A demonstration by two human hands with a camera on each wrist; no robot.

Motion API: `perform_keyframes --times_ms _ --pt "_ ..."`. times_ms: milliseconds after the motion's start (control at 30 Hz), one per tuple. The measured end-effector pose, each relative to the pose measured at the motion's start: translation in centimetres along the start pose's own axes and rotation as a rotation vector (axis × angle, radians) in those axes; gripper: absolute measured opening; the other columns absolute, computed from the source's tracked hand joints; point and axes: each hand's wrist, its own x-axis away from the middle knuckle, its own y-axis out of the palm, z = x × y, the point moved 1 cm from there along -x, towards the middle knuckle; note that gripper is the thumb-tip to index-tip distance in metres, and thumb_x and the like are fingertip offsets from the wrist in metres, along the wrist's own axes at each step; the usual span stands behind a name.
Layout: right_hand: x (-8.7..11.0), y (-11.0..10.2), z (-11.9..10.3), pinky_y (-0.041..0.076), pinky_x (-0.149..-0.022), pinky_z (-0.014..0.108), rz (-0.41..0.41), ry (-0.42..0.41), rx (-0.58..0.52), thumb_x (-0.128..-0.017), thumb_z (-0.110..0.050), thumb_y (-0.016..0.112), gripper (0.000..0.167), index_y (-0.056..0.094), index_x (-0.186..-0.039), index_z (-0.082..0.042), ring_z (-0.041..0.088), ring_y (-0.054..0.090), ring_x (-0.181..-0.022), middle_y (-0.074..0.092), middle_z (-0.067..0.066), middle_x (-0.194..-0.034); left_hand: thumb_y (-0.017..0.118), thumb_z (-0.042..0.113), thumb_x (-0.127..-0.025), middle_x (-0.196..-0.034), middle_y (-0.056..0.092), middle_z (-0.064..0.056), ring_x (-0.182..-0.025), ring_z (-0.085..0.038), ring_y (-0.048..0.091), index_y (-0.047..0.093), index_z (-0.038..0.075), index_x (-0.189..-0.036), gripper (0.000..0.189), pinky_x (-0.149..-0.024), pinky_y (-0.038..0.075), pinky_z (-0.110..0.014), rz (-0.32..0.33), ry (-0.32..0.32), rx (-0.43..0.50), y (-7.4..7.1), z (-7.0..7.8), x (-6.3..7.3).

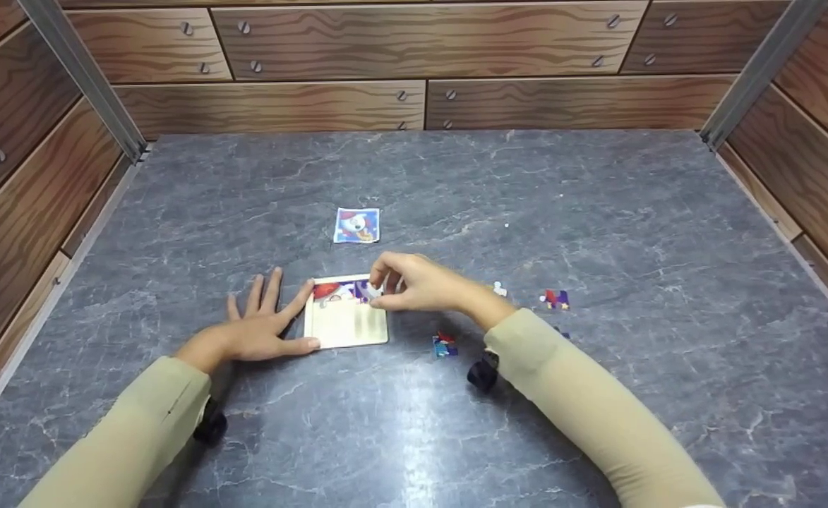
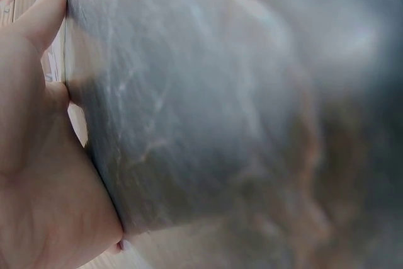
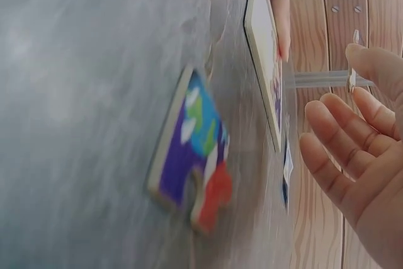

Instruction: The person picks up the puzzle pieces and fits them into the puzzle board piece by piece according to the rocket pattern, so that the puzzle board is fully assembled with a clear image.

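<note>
The right hand [image 1: 417, 282] pinches a small puzzle piece [image 3: 352, 80] between thumb and index finger, over the right side of the tray [image 1: 349, 328]. The right wrist view shows this piece edge-on in the grip, with the other fingers loosely bent and apart from it; the head view largely hides the piece behind the fingers. The left hand [image 1: 265, 328] lies spread at the tray's left side, index fingertip at its far left corner and thumb tip at its near left corner, the remaining fingers fanned out to the left of the tray. The left wrist view shows little more than this hand's palm side and a blurred grey surface.

Along the tray's far edge sit fitted pieces [image 1: 341, 291] in red, white and purple; the part nearer the person is bare pale board. To the tray's right, near it, lies a blue-and-red piece [image 1: 445, 344]. Farther right of the tray are a whitish piece [image 1: 500, 289], a red-and-purple piece [image 1: 555, 299] and another mostly covered by the right sleeve [image 1: 562, 381]. Beyond the tray, apart from it, lies a picture card [image 1: 357, 226] with a blue border.
</note>
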Motion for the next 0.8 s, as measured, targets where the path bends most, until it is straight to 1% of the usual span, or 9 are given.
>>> perform_keyframes --times_ms 167,333,467,633,700,800 --pt "-0.8 0.7 -0.6 0.050 -0.074 0.027 -0.014 -0.005 0.007 -0.080 -0.017 0.073 0.027 0.058 -0.098 -0.003 0.019 0.061 -0.082 0.062 0.006 -0.092 0.041 0.075 -0.081 -0.146 -0.029 -0.022 -0.129 -0.045 -0.028 -0.006 0.026 -0.150 0.097 -0.089 -0.019 -0.071 0.009 0.011 -0.003 0.0 0.0 -0.1" --pt "-1.5 1.4 -0.8 0.049 -0.072 0.023 -0.023 0.003 0.017 -0.080 -0.018 0.073 0.027 0.058 -0.097 -0.003 0.018 0.062 -0.081 0.063 0.008 -0.094 0.042 0.074 -0.081 -0.146 -0.029 -0.023 -0.129 -0.046 -0.028 -0.005 0.026 -0.150 0.096 -0.089 -0.019 -0.071 0.018 0.015 -0.006 0.0 0.1 0.0" --pt "-2.0 2.1 -1.0 0.048 -0.071 0.023 -0.036 0.007 0.030 -0.080 -0.018 0.073 0.027 0.058 -0.096 -0.003 0.018 0.060 -0.081 0.063 0.008 -0.091 0.041 0.074 -0.081 -0.146 -0.029 -0.023 -0.129 -0.046 -0.028 -0.006 0.027 -0.150 0.096 -0.089 -0.019 -0.071 0.017 0.012 -0.006 0.1 0.0 0.0" --pt "-2.8 2.9 -1.1 0.047 -0.069 0.021 -0.065 -0.002 0.042 -0.079 -0.015 0.073 0.026 0.058 -0.096 -0.002 0.015 0.057 -0.076 0.061 0.005 -0.087 0.041 0.074 -0.082 -0.146 -0.029 -0.024 -0.129 -0.046 -0.028 -0.006 0.027 -0.150 0.095 -0.088 -0.019 -0.071 0.026 0.020 -0.006 0.2 0.0 0.2" --pt "-3.1 3.2 -1.2 0.047 -0.069 0.021 -0.073 0.001 0.040 -0.079 -0.014 0.072 0.025 0.057 -0.096 -0.002 0.013 0.057 -0.076 0.061 0.006 -0.088 0.041 0.074 -0.082 -0.146 -0.029 -0.023 -0.129 -0.045 -0.028 -0.006 0.027 -0.150 0.095 -0.088 -0.019 -0.072 0.027 0.023 -0.006 0.2 0.0 0.2" --pt "-3.4 3.4 -1.2 0.047 -0.070 0.021 -0.077 0.011 0.036 -0.079 -0.014 0.072 0.025 0.058 -0.096 -0.002 0.015 0.059 -0.079 0.061 0.007 -0.090 0.041 0.074 -0.082 -0.146 -0.029 -0.023 -0.129 -0.044 -0.029 -0.006 0.028 -0.150 0.095 -0.088 -0.019 -0.072 0.028 0.025 -0.001 0.1 -0.1 0.2"
